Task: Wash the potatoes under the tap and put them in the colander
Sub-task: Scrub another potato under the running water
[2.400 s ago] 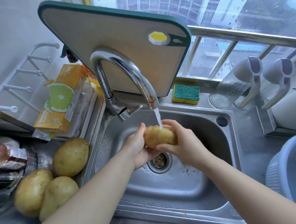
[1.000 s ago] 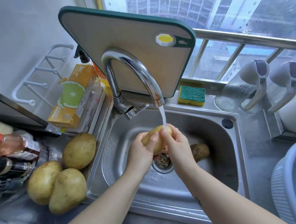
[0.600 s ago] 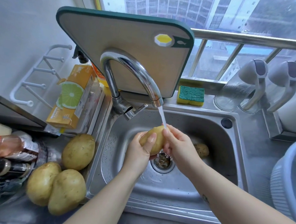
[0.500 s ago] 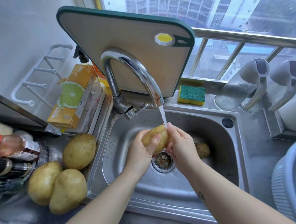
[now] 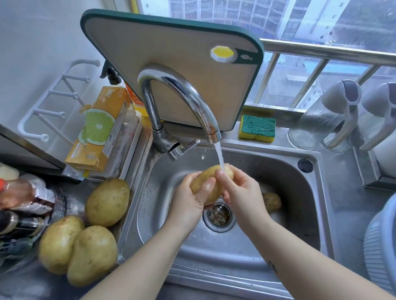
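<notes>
Both hands over the sink [image 5: 307,181], above the drain [image 5: 219,215]. Left hand [image 5: 188,203] cups the potato [image 5: 210,181] from below, thumb curled across its front. Right hand [image 5: 243,195] wraps its fingers round the potato's right end, one fingertip on top. Tap [image 5: 184,95] runs; water stream [image 5: 220,155] hits the potato's top. Second potato [image 5: 272,202] lies inside the sink, right of the drain. Three unwashed potatoes [image 5: 107,202] on the surface [image 5: 352,207] just left of the sink. Colander [image 5: 387,238] right of the sink, partly out of frame. Sponge [image 5: 257,128] behind the sink.
</notes>
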`<state>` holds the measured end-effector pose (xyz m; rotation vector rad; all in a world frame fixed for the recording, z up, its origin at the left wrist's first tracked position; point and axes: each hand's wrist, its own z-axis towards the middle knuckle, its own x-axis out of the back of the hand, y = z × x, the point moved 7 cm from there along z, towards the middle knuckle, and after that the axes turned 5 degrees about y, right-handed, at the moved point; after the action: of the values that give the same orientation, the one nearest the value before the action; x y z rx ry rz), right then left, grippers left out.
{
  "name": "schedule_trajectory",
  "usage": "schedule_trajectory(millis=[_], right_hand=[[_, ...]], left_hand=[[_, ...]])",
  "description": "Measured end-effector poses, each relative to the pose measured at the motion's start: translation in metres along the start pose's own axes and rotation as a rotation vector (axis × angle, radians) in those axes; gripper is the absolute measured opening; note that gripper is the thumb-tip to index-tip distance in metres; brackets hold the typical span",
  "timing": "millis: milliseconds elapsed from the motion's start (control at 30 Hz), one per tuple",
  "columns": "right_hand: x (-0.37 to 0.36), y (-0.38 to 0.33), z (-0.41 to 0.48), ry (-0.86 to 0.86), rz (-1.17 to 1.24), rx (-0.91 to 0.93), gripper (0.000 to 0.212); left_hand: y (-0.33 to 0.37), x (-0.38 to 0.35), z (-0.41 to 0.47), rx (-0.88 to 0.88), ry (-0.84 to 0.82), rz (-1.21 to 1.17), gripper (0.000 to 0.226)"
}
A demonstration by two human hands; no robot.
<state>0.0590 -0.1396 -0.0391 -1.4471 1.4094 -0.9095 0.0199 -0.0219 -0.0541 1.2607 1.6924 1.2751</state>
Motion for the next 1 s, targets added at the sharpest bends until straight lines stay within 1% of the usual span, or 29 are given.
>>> schedule_trajectory(millis=[33,100,167,233,300,400,467,533,567,633,700,767,833,900,933,1000], right_hand=[[0.001,0.000,0.000,0.055,0.063,-0.039,0.010],[0.005,0.006,0.003,0.161,0.173,-0.145,0.021],[0.010,0.010,0.004,0.231,0.175,-0.246,0.033],[0.015,0.014,0.003,0.250,0.161,-0.325,0.041],[0.016,0.015,0.002,0.207,0.129,-0.345,0.039],[0.008,0.013,0.002,0.003,0.047,-0.306,0.030],[0.005,0.008,0.003,-0.106,0.037,-0.248,0.027],[0.005,0.000,0.003,-0.149,0.032,-0.178,0.027],[0.006,-0.003,0.003,-0.159,0.023,-0.146,0.031],[0.011,-0.006,0.002,-0.162,0.016,-0.100,0.041],[0.017,-0.009,0.000,-0.149,-0.023,-0.048,0.033],[0.021,-0.015,-0.004,-0.152,-0.127,0.035,0.029],[0.020,-0.018,-0.008,-0.207,-0.232,0.115,0.034],[0.019,-0.018,-0.010,-0.233,-0.279,0.142,0.035],[0.019,-0.017,-0.010,-0.210,-0.286,0.150,0.033],[0.020,-0.017,-0.006,-0.105,-0.302,0.183,0.028]], left_hand=[[0.002,0.000,-0.001,-0.043,0.006,0.060,0.050],[0.005,-0.002,-0.004,-0.100,0.013,0.148,0.048],[0.009,-0.005,-0.007,-0.140,0.002,0.179,0.044],[0.013,-0.007,-0.008,-0.159,-0.029,0.198,0.039],[0.014,-0.006,-0.006,-0.159,-0.061,0.183,0.038],[0.012,-0.004,-0.002,-0.174,-0.111,0.201,0.036],[0.011,-0.004,-0.001,-0.159,-0.119,0.165,0.031],[0.012,-0.006,-0.001,-0.109,-0.093,0.040,0.023],[0.012,-0.007,0.000,-0.082,-0.072,-0.032,0.022],[0.009,-0.013,0.003,-0.021,-0.028,-0.151,0.030],[0.004,-0.021,0.005,0.066,0.018,-0.262,0.035],[-0.003,-0.027,0.007,0.211,0.072,-0.385,0.036],[-0.011,-0.031,0.009,0.401,0.118,-0.519,0.037],[-0.016,-0.034,0.008,0.552,0.122,-0.604,0.039],[-0.016,-0.035,0.007,0.581,0.108,-0.614,0.040],[-0.014,-0.037,0.005,0.575,0.095,-0.595,0.040]])
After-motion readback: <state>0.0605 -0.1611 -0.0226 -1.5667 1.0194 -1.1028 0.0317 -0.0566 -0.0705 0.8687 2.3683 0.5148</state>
